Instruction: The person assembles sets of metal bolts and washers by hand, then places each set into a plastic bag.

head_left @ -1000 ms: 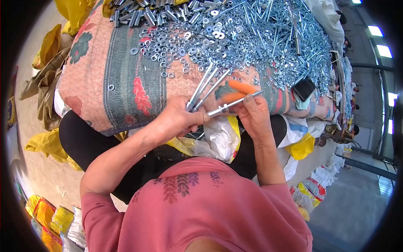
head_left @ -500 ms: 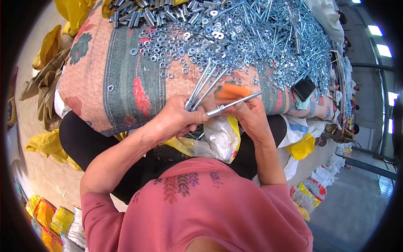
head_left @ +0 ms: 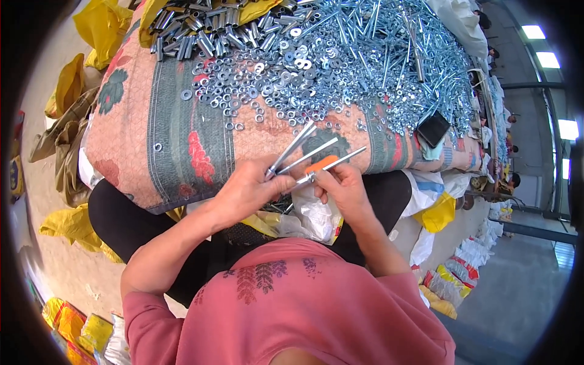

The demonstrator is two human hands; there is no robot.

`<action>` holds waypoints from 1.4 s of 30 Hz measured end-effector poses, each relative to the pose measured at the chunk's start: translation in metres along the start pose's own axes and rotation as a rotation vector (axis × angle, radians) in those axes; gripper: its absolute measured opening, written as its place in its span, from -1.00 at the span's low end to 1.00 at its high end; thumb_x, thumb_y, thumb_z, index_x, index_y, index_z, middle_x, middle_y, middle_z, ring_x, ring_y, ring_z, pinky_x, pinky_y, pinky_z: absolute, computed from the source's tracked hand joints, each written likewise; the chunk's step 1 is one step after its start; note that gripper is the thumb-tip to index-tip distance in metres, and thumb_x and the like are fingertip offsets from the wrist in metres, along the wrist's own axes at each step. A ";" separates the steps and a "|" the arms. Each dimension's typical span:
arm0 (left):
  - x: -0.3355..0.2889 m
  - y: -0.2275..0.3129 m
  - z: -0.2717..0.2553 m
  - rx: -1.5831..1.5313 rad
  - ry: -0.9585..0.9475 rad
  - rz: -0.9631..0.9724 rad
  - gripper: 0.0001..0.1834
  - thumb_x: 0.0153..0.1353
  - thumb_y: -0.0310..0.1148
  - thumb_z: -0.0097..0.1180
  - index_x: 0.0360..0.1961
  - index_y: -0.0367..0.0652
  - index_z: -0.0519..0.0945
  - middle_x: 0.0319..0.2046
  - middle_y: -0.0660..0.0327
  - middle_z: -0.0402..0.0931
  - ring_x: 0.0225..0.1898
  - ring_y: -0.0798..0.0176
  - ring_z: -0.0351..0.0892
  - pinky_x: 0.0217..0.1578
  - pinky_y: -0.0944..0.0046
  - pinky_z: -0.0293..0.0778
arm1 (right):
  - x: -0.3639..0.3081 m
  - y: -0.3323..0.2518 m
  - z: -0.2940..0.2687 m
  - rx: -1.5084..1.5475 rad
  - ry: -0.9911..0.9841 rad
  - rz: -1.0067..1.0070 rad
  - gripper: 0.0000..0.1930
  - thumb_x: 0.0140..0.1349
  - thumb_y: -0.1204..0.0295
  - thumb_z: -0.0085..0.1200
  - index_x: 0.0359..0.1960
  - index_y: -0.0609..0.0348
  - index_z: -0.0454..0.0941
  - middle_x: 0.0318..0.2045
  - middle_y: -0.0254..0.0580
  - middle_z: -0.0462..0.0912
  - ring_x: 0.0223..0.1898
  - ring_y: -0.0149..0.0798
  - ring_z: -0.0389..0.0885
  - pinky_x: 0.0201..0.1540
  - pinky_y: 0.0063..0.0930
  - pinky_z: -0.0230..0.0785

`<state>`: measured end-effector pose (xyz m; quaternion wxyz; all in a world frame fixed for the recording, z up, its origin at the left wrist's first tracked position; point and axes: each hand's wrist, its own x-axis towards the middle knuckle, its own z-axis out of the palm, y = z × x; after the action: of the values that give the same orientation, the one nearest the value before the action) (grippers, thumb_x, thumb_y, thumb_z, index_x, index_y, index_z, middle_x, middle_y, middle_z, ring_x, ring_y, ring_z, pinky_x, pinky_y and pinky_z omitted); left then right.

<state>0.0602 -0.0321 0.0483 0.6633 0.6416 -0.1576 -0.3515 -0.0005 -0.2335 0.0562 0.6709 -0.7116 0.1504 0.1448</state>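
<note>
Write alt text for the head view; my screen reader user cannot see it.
A person's left hand grips a bunch of long metal bolts while the right hand holds another bolt. Ahead, washers and more bolts cover a patterned cloth.

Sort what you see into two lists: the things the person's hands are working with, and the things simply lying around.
In hand:
- left hand gripping a bundle of long bolts
- right hand holding one bolt, with an orange piece at its fingers
- washers on the patterned cloth

Lying about:
- metal sleeves
- yellow bags
- black wallet
- white plastic bag
</note>
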 end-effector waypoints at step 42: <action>0.002 0.005 -0.013 -0.579 0.068 -0.210 -0.84 0.21 -0.35 -0.05 -0.29 -0.23 0.43 -0.62 0.30 0.37 -0.76 0.57 0.12 -0.79 0.56 -0.03 | 0.046 -0.042 -0.056 -0.806 0.342 -0.553 -0.81 0.03 0.56 0.07 -0.27 0.17 0.60 -0.52 -0.21 0.51 -0.57 -0.37 0.44 -0.47 -0.54 0.26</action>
<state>0.0720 -0.0245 0.0512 0.7834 0.4501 0.0389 -0.4268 0.0589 -0.2882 0.0796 0.3226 -0.9401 -0.0036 -0.1099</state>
